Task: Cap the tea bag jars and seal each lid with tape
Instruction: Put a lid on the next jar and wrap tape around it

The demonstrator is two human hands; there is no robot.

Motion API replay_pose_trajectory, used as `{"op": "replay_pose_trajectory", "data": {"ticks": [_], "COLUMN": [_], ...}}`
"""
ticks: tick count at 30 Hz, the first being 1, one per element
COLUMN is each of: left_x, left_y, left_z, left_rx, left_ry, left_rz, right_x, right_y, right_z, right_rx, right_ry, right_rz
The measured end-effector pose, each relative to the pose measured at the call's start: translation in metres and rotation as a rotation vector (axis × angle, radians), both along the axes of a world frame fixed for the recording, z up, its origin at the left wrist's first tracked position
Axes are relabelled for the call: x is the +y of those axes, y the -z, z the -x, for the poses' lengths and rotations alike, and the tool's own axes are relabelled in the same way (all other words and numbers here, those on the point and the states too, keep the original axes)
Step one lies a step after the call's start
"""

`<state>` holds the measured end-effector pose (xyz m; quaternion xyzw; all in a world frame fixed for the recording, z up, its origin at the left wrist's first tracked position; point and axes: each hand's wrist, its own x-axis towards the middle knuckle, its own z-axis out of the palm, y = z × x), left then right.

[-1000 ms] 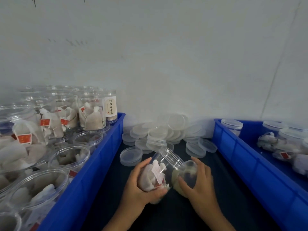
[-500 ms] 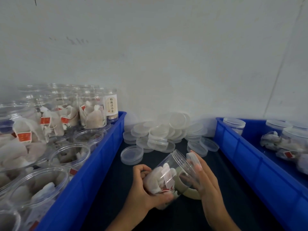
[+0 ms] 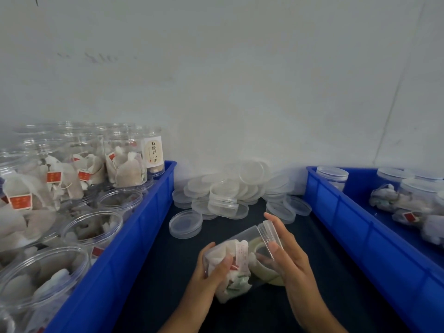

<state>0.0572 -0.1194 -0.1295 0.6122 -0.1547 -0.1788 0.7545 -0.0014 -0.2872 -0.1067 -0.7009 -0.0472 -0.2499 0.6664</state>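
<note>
Left hand (image 3: 211, 272) grips jar (image 3: 236, 255) body, tilted above the bench. Right hand (image 3: 286, 255) pinches lid (image 3: 270, 233) at jar mouth, probably seating it. Thin clear plastic: light, slick, flexes; hold the body, not the rim. Tape roll (image 3: 264, 265) behind.

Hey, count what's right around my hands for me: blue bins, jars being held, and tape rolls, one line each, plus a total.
Blue bins: 2, left bin and right bin
Held tea bag jar: 1, in both hands, lid on its mouth
Tape roll: 1, seen behind the jar
Total: 4
</note>
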Motion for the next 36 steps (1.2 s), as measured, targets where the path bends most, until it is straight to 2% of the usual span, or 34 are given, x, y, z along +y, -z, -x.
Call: {"op": "replay_pose_trajectory", "data": {"ticks": [4,7,14,18,22,26,31,33,34,36], "left_x": [-0.001,0.0,0.006,0.008,0.01,0.01,0.016,0.017,0.016,0.014], "left_y": [-0.001,-0.007,-0.014,-0.016,-0.017,-0.022,-0.021,-0.02,-0.019,-0.016], "left_z": [0.006,0.008,0.009,0.006,0.002,-0.001,-0.012,-0.014,-0.014,-0.008], "left_rx": [-0.094,-0.098,-0.014,0.046,0.067,0.111,0.17,0.17,0.161,0.102], "left_ry": [0.029,0.021,-0.013,0.041,0.03,0.001,0.081,0.108,0.109,0.061], "left_rz": [-0.076,-0.075,0.007,0.076,0.099,0.105,0.097,0.106,0.099,0.062], "right_x": [0.0,0.0,0.006,0.006,0.006,0.01,0.004,0.006,0.008,0.012], "right_y": [0.0,-0.005,-0.011,-0.013,-0.012,-0.014,-0.014,-0.013,-0.013,-0.012], "right_z": [-0.002,-0.004,0.001,0.004,0.007,0.005,0.008,0.006,0.004,0.001], "right_rx": [0.035,0.071,-0.01,-0.079,-0.128,-0.261,-0.372,-0.404,-0.399,-0.327], "right_ry": [-0.001,-0.031,-0.061,-0.044,-0.059,-0.003,0.096,0.177,0.201,0.196], "right_rz": [-0.012,0.032,0.118,0.211,0.336,0.498,0.863,0.936,0.934,0.791]}}
